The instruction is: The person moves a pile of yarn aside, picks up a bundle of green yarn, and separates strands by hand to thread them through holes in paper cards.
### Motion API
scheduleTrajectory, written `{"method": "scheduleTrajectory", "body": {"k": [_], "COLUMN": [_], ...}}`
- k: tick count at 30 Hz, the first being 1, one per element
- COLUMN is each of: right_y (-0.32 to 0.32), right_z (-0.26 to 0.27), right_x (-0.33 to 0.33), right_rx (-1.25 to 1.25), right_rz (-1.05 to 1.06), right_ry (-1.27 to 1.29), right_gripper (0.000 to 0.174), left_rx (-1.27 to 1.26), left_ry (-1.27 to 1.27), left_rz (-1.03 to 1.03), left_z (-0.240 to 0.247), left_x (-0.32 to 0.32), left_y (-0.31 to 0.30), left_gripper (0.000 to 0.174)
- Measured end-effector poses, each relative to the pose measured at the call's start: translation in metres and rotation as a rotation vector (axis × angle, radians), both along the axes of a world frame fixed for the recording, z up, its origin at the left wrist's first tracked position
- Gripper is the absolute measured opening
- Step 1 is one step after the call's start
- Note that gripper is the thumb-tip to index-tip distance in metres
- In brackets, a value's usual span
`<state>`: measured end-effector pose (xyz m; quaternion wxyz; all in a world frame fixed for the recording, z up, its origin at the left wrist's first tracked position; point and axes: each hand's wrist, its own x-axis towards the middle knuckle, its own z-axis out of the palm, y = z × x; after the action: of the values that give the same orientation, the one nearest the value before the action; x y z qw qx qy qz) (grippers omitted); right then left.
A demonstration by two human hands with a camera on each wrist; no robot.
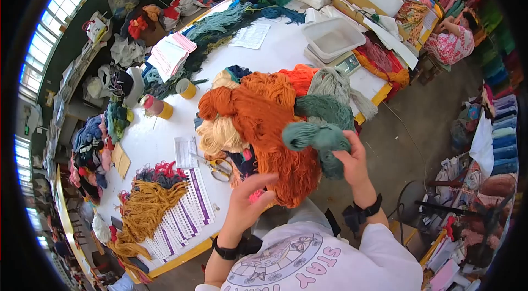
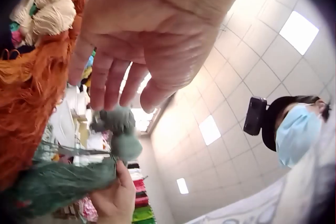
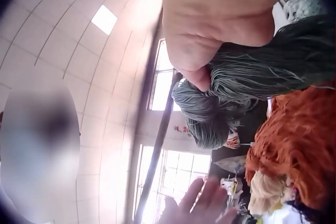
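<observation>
Skein, teal-green [image 1: 313,137], beside rust-orange yarn [image 1: 286,173], held at its right end in the grip of the right hand [image 1: 356,165]. Left hand [image 1: 248,202]: grip released, fingers loosely extended. Head view only: scissors [image 1: 215,165] on white tabletop [image 1: 148,142]. Wrist views only: tiled ceiling [image 2: 252,71].
</observation>
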<state>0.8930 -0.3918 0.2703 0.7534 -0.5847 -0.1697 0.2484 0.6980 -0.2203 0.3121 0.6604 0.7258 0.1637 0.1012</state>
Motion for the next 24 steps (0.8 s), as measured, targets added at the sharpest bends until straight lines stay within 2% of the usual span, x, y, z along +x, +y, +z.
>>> {"method": "scheduleTrajectory", "body": {"k": [1, 3, 4, 6, 7, 8, 9, 10, 11, 13, 16, 19, 22, 23, 24], "right_y": [0.01, 0.029, 0.038, 0.05, 0.05, 0.046, 0.044, 0.047, 0.05, 0.057, 0.082, 0.106, 0.107, 0.103, 0.102], "right_z": [0.004, 0.027, 0.044, 0.05, 0.049, 0.044, 0.027, 0.02, -0.007, -0.063, -0.144, -0.184, -0.192, -0.184, -0.182], "right_x": [-0.015, -0.041, -0.054, -0.057, -0.045, -0.026, -0.003, 0.017, 0.047, 0.099, 0.141, 0.142, 0.149, 0.146, 0.144], "right_rx": [-0.002, -0.2, -0.209, -0.106, -0.001, 0.104, 0.107, 0.063, -0.03, -0.412, -0.65, -0.863, -1.05, -0.973, -0.887], "right_rz": [0.009, 0.236, 0.349, 0.416, 0.534, 0.651, 0.573, 0.343, 0.136, -0.092, -0.117, -0.026, 0.199, 0.152, 0.081], "right_ry": [-0.038, -0.488, -0.452, -0.286, -0.201, -0.11, -0.228, -0.102, -0.175, -0.429, -0.974, -1.243, -1.24, -1.205, -1.062], "right_gripper": [0.033, 0.034, 0.033, 0.03, 0.027, 0.024, 0.019, 0.017, 0.019, 0.021, 0.027, 0.026, 0.03, 0.025, 0.024], "left_rx": [0.041, 0.136, -0.085, -0.525, -0.482, -0.498, -0.515, -0.532, -0.566, -0.583, -0.578, -0.764, -0.876, -0.891, -0.88], "left_ry": [-0.012, -0.047, -0.083, -0.156, -0.24, -0.317, -0.39, -0.458, -0.49, -0.538, -0.368, -0.168, -0.062, -0.037, -0.015], "left_rz": [0.031, 0.097, 0.162, 0.292, 0.309, 0.279, 0.252, 0.228, 0.294, 0.369, 0.483, 0.544, 0.543, 0.554, 0.58], "left_z": [0.001, 0.002, -0.001, -0.008, -0.008, -0.003, 0.006, 0.016, 0.022, 0.036, 0.036, -0.005, -0.045, -0.058, -0.057], "left_x": [0.004, 0.015, 0.015, 0.018, 0.014, 0.011, 0.006, 0.001, -0.004, -0.006, 0.014, 0.039, 0.055, 0.057, 0.059], "left_y": [-0.004, -0.011, -0.014, -0.017, -0.016, -0.011, -0.003, 0.003, 0.005, 0.011, 0.016, 0.024, 0.027, 0.029, 0.028], "left_gripper": [0.034, 0.039, 0.039, 0.04, 0.032, 0.032, 0.033, 0.033, 0.034, 0.035, 0.033, 0.027, 0.019, 0.018, 0.019]}}
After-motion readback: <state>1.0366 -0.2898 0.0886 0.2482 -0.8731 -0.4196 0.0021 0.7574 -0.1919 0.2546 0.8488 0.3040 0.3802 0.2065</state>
